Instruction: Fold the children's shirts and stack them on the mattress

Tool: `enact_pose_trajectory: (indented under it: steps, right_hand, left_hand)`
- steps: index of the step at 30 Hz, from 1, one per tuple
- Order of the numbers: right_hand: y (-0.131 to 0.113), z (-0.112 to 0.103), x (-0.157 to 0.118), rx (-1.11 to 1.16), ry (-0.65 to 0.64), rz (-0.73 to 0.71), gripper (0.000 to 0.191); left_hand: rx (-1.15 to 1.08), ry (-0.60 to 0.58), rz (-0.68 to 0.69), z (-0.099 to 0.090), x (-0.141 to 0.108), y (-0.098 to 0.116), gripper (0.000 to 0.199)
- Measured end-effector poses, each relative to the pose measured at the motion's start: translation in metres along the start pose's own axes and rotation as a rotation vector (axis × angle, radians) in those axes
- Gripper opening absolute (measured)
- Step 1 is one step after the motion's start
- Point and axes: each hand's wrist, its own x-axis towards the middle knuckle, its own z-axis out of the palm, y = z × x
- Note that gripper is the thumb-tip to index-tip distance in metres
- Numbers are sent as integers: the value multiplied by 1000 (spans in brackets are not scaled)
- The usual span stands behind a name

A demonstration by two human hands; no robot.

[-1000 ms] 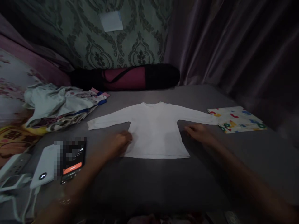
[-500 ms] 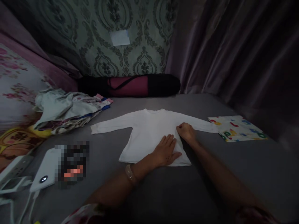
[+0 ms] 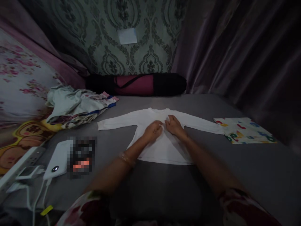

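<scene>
A white long-sleeved shirt (image 3: 164, 153) lies spread on the grey sheet, its neckline toward the wall and both sleeves stretched sideways. My left hand (image 3: 153, 131) is on the middle of the shirt, fingers closed on a bit of its raised fabric. Close beside it, my right hand (image 3: 173, 125) has its curled fingers pinched on the shirt's upper front. The cloth between the two hands is slightly lifted. The right sleeve's cuff touches a folded cloth with colourful letters (image 3: 246, 130).
A pile of clothes (image 3: 77, 105) lies at the left, near a yellow cushion (image 3: 28, 138). Nearer are a power strip (image 3: 22, 166) and a white power bank (image 3: 58, 158) with cables. A black and pink roll (image 3: 138, 84) lies along the wall.
My left hand has moved up the shirt and closed from lying flat. My right hand has moved inward from the shirt's right side to its middle. The view has shifted slightly.
</scene>
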Motion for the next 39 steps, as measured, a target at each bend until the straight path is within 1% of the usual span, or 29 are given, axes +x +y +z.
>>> enact_pose_trajectory:
  steps: [1,2,4,6,10,14,16,19,21,24,27,30,32,33,34,36,37,38,39]
  right_hand:
    - [-3,6,4,3,-31,43,55]
    - [-4,12,6,-11,-51,72,58]
    - [-5,21,4,-58,-57,53,61]
    - [-3,26,-8,-95,-42,-24,61]
    - [6,25,-50,-121,-63,-184,62]
    - [16,16,-91,-112,-82,-327,63]
    - [19,9,-106,-87,-121,-374,64]
    - [21,-1,-125,-34,-182,-429,62]
    - [23,-7,-137,-6,-189,-467,57]
    - [27,-13,-157,31,-183,-519,50]
    - [33,-20,-181,95,-238,-540,51]
    - [40,-37,-202,197,-363,-531,54]
    - [44,-55,-208,297,-463,-517,55]
    - [46,-66,-207,362,-513,-508,52]
    - [50,-76,-203,434,-564,-487,47]
    - [63,-93,-186,593,-635,-386,38]
    - [74,-99,-173,665,-636,-286,39]
    - [86,-103,-159,711,-579,-170,42]
    - [102,-105,-144,739,-466,-78,44]
  left_hand:
    - [96,90,-22,-2,4,-14,39]
    - [186,119,-50,-2,5,-27,40]
    - [342,121,-67,0,0,-44,46]
    - [449,94,-62,2,-11,-53,52]
    - [522,8,22,-4,-35,-59,59]
    - [565,-74,137,-16,-57,-66,66]
    - [585,-106,173,-21,-67,-68,68]
    - [592,-152,185,-28,-80,-70,70]
    - [586,-191,172,-34,-86,-69,74]
    - [565,-279,150,-43,-91,-66,82]
    - [533,-362,144,-53,-96,-65,84]
    - [513,-403,130,-62,-96,-66,86]
    - [510,-432,106,-68,-89,-63,89]
    - [509,-444,97,-71,-84,-60,88]
    - [505,-451,91,-74,-76,-56,83]
    - [486,-451,88,-76,-59,-46,64]
    - [467,-440,94,-76,-49,-40,55]
    - [445,-420,106,-74,-39,-35,50]
    - [421,-394,122,-70,-30,-31,46]
